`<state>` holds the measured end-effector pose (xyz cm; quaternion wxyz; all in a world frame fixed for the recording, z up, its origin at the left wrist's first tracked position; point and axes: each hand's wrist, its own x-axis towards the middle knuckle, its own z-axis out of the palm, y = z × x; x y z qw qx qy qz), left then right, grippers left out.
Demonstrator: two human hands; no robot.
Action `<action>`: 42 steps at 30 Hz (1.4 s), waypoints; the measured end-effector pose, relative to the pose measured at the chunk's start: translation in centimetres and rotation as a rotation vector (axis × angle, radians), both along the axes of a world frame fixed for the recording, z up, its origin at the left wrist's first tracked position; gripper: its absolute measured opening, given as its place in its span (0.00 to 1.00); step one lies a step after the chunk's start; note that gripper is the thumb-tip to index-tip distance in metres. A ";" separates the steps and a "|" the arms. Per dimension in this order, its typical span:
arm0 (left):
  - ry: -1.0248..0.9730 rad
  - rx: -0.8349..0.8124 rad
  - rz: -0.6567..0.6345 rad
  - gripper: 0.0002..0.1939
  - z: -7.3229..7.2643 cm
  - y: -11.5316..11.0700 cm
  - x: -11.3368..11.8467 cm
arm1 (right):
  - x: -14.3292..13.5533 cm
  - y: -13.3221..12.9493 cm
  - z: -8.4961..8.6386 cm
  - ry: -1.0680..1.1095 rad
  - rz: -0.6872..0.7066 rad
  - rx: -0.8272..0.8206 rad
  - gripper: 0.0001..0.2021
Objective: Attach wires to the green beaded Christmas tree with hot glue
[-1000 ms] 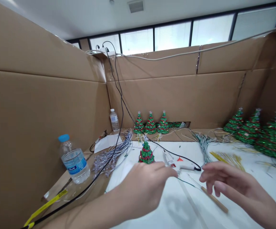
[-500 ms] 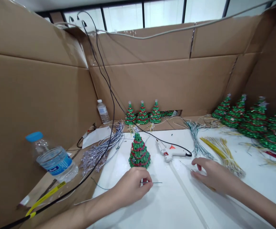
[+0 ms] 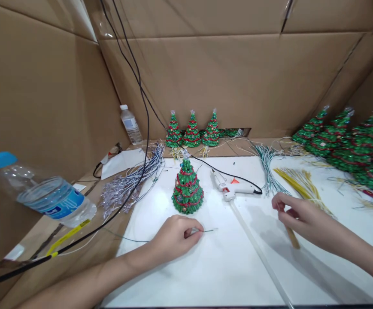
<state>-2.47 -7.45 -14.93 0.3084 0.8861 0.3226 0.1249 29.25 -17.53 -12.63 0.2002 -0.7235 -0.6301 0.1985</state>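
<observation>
My left hand (image 3: 178, 234) is closed in a pinch on a thin green wire (image 3: 208, 231), which sticks out past the fingertips and trails away to the left. Just beyond that hand, a small green Christmas tree (image 3: 188, 191) with red garlands stands upright on the white board. To the right, my right hand (image 3: 297, 212) has its fingertips pinched around a slim tool with a tan wooden handle (image 3: 292, 237), perhaps an awl; its other end is hidden by the fingers. A white glue gun (image 3: 236, 187) lies between the tree and my right hand, its long glue stick (image 3: 262, 253) running toward me.
Bundles of green wires (image 3: 266, 165) and yellow wires (image 3: 298, 184) lie at the right. More trees stand at the back (image 3: 192, 131) and far right (image 3: 356, 146). Purple-tipped wires (image 3: 122, 189), a large water bottle (image 3: 54, 197) and a hanging black cable (image 3: 144, 128) are at the left.
The view has tilted downward. My right hand has closed on the wooden-handled tool and raised it, its handle now slanting toward me. My left hand still pinches the green wire.
</observation>
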 end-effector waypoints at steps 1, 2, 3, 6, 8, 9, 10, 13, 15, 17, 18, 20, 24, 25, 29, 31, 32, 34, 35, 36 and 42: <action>-0.005 -0.010 -0.003 0.10 0.1 0.0 0.0 | -0.6 -0.1 0.4 0.089 0.015 0.015 0.02; -0.009 -0.020 -0.007 0.10 0.1 0.0 0.0 | -1.3 -0.2 0.7 0.178 0.033 0.025 0.02; -0.013 -0.030 -0.012 0.09 0.2 0.0 0.1 | -2.3 -0.1 0.9 0.265 0.052 0.044 0.02; -0.023 -0.062 -0.017 0.09 0.3 0.0 0.0 | -5.3 0.9 1.3 0.440 0.128 0.156 0.03; -0.020 -0.079 -0.014 0.08 0.3 0.1 0.0 | -7.1 2.0 1.0 0.501 0.192 0.246 0.05; -0.014 -0.085 -0.013 0.08 0.3 0.1 0.0 | -7.9 2.5 0.8 0.509 0.219 0.281 0.06; -0.005 -0.089 -0.013 0.08 0.4 0.1 0.0 | -8.4 3.0 0.6 0.491 0.241 0.304 0.06; 0.030 -0.091 -0.022 0.09 0.7 0.2 0.1 | -9.5 4.2 -0.3 0.357 0.300 0.387 0.05; 0.055 -0.088 -0.031 0.09 0.9 0.3 0.2 | -9.8 4.7 -0.7 0.245 0.350 0.464 0.04; 0.077 -0.081 -0.035 0.09 1.2 0.3 0.3 | -10.0 5.1 -0.8 0.173 0.398 0.518 0.04; 0.088 -0.076 -0.034 0.09 1.3 0.3 0.3 | -10.1 5.2 -0.8 0.155 0.413 0.531 0.05; 0.109 -0.066 -0.031 0.10 1.5 0.3 0.4 | -10.3 5.4 -0.6 0.141 0.421 0.565 0.06; 0.132 -0.048 -0.028 0.10 1.4 0.2 0.4 | -10.7 5.6 -0.1 0.125 0.421 0.761 0.08; 0.134 -0.044 -0.028 0.10 1.4 0.2 0.4 | -10.9 5.6 -0.1 0.120 0.435 0.788 0.08; 0.142 -0.027 -0.035 0.10 1.2 0.2 0.4 | -11.5 5.9 -0.2 0.052 0.510 0.668 0.08; 0.142 -0.017 -0.040 0.11 1.2 0.2 0.4 | -11.6 6.0 -0.2 0.030 0.517 0.630 0.08; 0.141 -0.012 -0.042 0.11 1.2 0.2 0.4 | -11.5 5.9 -0.2 0.034 0.519 0.637 0.08; 0.139 -0.002 -0.048 0.11 1.2 0.2 0.4 | -11.2 5.7 -0.1 0.071 0.504 0.670 0.09; 0.137 0.004 -0.050 0.11 1.1 0.1 0.5 | -11.1 5.6 0.0 0.095 0.487 0.689 0.09; 0.136 0.011 -0.052 0.11 1.1 0.1 0.4 | -11.0 5.5 0.0 0.115 0.463 0.705 0.10; 0.127 0.062 -0.096 0.08 0.7 0.2 0.2 | -11.3 5.7 -0.3 0.083 0.487 0.612 0.10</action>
